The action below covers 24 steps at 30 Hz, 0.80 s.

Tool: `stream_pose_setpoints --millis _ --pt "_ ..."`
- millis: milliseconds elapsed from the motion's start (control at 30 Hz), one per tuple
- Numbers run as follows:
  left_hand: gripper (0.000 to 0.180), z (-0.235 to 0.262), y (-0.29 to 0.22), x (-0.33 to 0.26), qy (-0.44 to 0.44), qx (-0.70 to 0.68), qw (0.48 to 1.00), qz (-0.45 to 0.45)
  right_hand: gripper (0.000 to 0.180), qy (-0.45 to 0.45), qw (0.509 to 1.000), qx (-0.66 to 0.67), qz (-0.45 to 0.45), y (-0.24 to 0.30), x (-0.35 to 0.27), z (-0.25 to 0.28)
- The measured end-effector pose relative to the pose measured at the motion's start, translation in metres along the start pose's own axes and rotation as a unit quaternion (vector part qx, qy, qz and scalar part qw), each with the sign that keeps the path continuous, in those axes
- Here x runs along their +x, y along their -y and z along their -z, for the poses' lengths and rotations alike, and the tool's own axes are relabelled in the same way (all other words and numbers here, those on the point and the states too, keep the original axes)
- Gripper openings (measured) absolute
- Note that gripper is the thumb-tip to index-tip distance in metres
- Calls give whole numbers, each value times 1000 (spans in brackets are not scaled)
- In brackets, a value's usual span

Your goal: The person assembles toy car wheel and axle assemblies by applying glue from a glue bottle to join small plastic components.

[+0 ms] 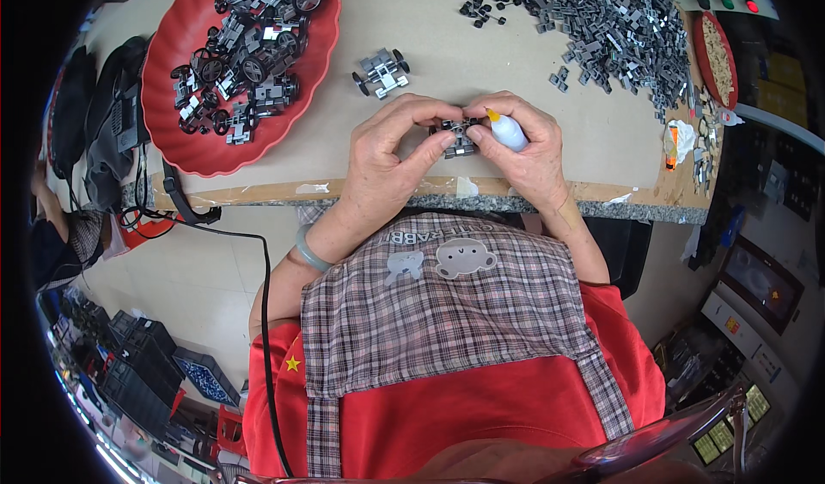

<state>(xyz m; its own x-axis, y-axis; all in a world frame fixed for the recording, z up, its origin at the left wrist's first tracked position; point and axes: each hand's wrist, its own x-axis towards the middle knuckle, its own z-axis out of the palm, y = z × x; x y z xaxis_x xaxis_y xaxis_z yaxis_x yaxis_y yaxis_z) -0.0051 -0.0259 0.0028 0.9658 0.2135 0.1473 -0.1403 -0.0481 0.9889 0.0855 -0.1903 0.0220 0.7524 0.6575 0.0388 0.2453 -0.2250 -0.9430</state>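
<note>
Between the fingertips of both hands, just above the table near its front edge, is a small grey and black toy-car chassis (461, 143). My left hand (391, 143) is closed, thumb and fingers pinching its left side. My right hand (527, 153) pinches the right side and also holds a small white glue bottle (508, 132) with a yellow tip, which points up and to the left. Fingers cover much of the chassis. Beyond my left hand, a grey chassis with black wheels (381, 73) stands alone on the table.
A red scalloped tray (322, 80) at the left holds several wheeled chassis. Loose grey parts (623, 29) are heaped at the far right, with black axle pieces (481, 5) beside them. A red dish (718, 59) and an orange-and-white tube (672, 145) lie right. A black cable (265, 312) hangs at the left.
</note>
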Motion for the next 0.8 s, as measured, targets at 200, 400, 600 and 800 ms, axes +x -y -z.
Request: stream_pose_setpoints --millis 200,400,600,800 --pt "33 -2 -8 4 -27 36 999 -28 21 -66 996 17 59 -2 -1 -1" --pt "30 -2 -11 3 11 97 995 -29 27 -69 990 -26 118 -4 -5 -2" --pt "23 -1 -8 0 12 112 993 -34 29 -49 991 -29 123 -4 -7 -3" --pt "18 0 -4 -1 -2 114 992 -53 28 -53 991 -39 120 0 -13 -8"
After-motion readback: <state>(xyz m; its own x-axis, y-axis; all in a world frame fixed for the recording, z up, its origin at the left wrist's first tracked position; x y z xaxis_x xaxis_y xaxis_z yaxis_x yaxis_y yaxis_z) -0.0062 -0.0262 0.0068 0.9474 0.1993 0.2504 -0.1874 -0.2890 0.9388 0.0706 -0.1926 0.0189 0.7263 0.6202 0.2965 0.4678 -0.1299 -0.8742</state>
